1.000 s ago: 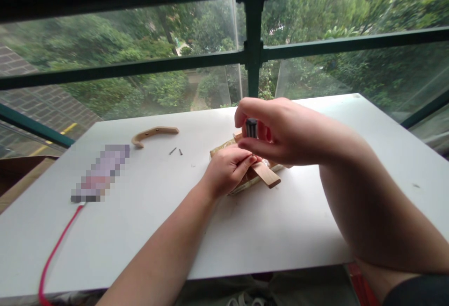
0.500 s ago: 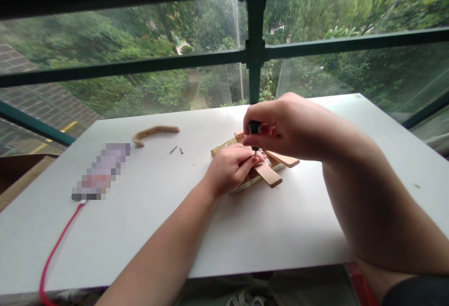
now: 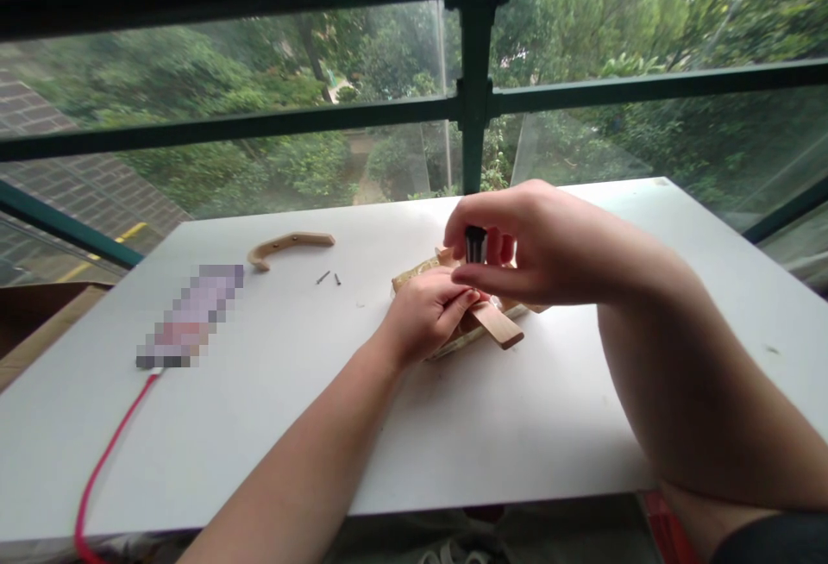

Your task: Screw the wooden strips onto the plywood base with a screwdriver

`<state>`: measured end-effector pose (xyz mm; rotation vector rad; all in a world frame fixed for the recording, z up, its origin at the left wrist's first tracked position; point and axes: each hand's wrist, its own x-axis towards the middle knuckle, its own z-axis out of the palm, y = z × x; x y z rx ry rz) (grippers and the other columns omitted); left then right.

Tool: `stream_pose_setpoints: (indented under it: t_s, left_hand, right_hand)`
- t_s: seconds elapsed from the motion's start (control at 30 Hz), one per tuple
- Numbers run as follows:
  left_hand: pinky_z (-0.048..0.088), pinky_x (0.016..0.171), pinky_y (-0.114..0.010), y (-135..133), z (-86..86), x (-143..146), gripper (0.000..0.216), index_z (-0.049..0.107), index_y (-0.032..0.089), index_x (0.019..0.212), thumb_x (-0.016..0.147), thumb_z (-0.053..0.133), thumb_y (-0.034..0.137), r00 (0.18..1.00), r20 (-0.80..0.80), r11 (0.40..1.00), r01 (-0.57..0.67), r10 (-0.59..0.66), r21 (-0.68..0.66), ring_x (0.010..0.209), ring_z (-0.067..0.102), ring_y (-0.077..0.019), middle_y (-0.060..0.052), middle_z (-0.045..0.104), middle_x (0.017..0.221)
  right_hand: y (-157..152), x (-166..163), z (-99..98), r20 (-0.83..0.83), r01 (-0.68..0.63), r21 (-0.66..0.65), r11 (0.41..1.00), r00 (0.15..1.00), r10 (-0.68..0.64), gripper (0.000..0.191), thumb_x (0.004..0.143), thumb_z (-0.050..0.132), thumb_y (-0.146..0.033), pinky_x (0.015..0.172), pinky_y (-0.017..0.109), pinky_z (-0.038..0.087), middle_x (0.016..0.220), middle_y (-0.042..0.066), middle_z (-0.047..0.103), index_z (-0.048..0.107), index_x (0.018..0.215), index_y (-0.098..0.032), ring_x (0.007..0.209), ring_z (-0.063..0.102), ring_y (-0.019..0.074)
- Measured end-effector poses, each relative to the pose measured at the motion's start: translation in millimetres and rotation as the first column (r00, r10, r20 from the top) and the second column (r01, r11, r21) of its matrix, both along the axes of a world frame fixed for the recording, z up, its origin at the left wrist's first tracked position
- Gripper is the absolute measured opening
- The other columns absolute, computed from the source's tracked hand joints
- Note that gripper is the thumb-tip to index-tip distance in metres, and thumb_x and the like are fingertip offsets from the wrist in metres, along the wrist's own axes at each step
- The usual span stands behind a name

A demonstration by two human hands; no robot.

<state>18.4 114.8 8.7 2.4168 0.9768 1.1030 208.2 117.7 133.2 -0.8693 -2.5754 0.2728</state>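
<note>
My right hand [image 3: 536, 245] pinches the black handle of a small screwdriver [image 3: 475, 245], held upright over a wooden piece [image 3: 501, 325] near the middle of the white table [image 3: 272, 426]. My left hand [image 3: 427, 312] is closed on that wooden piece, pressing it down just below the screwdriver. The wood lies on a pale woven item [image 3: 414, 271], mostly hidden by both hands. The screwdriver tip is hidden behind my fingers.
A curved wooden hook [image 3: 288, 247] lies at the back left, with two small dark screws [image 3: 329, 278] beside it. A blurred flat object [image 3: 191, 316] with a red cable [image 3: 107, 452] sits at the left. Green window bars [image 3: 475, 98] stand behind the table.
My right hand's fingers have shifted around the screwdriver handle, first lowering it onto the wood, then regripping. My left hand has stayed on the wooden piece.
</note>
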Motion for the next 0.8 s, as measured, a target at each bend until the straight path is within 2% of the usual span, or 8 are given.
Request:
stream_pose_setpoints:
  t_s: [0.07,0.13,0.33,0.53,0.8]
  left_hand:
    - [0.053,0.087,-0.03,-0.2,1.7,0.5,0.023,0.075,0.02,0.087,0.095,0.053,0.022,1.0,-0.01,1.0,0.014,-0.014,-0.006,0.091,0.068,-0.0176,-0.002,0.076,0.09]
    - [0.052,0.089,-0.03,-0.6,3.2,1.0,0.024,0.074,0.02,0.089,0.096,0.051,0.022,0.999,-0.025,0.999,0.03,-0.03,-0.023,0.092,0.068,-0.0174,-0.002,0.077,0.092]
    - [0.053,0.089,-0.03,-1.2,2.6,1.9,0.023,0.074,0.02,0.091,0.096,0.051,0.023,1.0,-0.019,1.0,0.019,-0.019,-0.021,0.09,0.069,-0.0172,-0.002,0.077,0.091]
    - [0.053,0.09,-0.03,-0.3,-1.3,0.8,0.023,0.074,0.02,0.092,0.096,0.052,0.023,0.999,-0.024,0.999,0.02,-0.021,-0.035,0.089,0.07,-0.0169,-0.001,0.078,0.092]
    - [0.053,0.089,-0.03,-1.2,-1.2,0.7,0.023,0.074,0.021,0.092,0.095,0.052,0.022,0.999,-0.039,1.0,-0.005,0.005,-0.017,0.089,0.07,-0.0174,-0.001,0.078,0.09]
  right_hand:
    - [-0.7,6.3,1.7,0.01,-0.073,-0.073,0.995,0.997,0.074,0.03,0.082,0.058,-0.019,0.059,0.023,0.038,0.093,0.0,0.071,0.064,0.111,-0.022,0.065,0.058,0.0094]
    - [-1.0,10.2,3.2,0.031,-0.07,-0.083,0.994,0.997,0.073,0.031,0.083,0.054,-0.014,0.06,0.023,0.039,0.094,0.001,0.071,0.064,0.111,-0.022,0.068,0.059,0.0097]
    - [0.1,5.3,1.8,0.079,0.042,0.021,0.999,0.996,-0.043,0.013,0.086,0.06,-0.028,0.053,0.024,0.035,0.07,-0.002,0.065,0.068,0.094,-0.021,0.056,0.051,0.0089]
    - [1.6,-2.8,-1.8,0.066,0.132,0.044,0.99,0.989,-0.135,0.019,0.086,0.062,-0.04,0.052,0.024,0.03,0.063,-0.003,0.056,0.063,0.083,-0.021,0.054,0.043,0.0086]
    - [1.9,-6.2,-3.1,0.048,0.106,0.072,0.992,0.993,-0.109,0.02,0.085,0.062,-0.038,0.05,0.023,0.025,0.06,-0.004,0.049,0.055,0.078,-0.021,0.052,0.036,0.0081]
